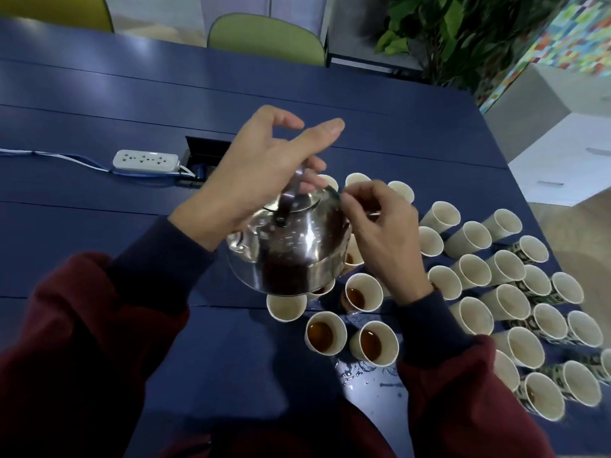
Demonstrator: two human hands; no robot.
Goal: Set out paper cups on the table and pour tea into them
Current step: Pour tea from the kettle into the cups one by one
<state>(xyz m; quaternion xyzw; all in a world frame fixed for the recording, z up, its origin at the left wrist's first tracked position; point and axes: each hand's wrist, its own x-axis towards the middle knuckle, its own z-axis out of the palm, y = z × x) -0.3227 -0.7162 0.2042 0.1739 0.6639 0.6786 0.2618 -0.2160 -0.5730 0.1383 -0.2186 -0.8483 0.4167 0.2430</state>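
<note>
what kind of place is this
Probably an office meeting room: a long blue table with a built-in cable box, a power strip, a green chair behind it, and many paper cups.

Dark navy-blue table (99,200) carries a shiny silver steel kettle (297,252) with dark brown reflections, plus cream-white paper cups (471,317) with a green-and-black print on the outer walls, some holding amber-brown tea (325,332). White plastic power strip (145,159) has a blue-and-white cable (59,156); maroon sleeves (82,325) end in navy cuffs (158,259). Behind: lime-green padded chair (264,38), leafy green plant (446,28), multicoloured mosaic-patterned panel (568,38), white cabinet (562,160).
</note>
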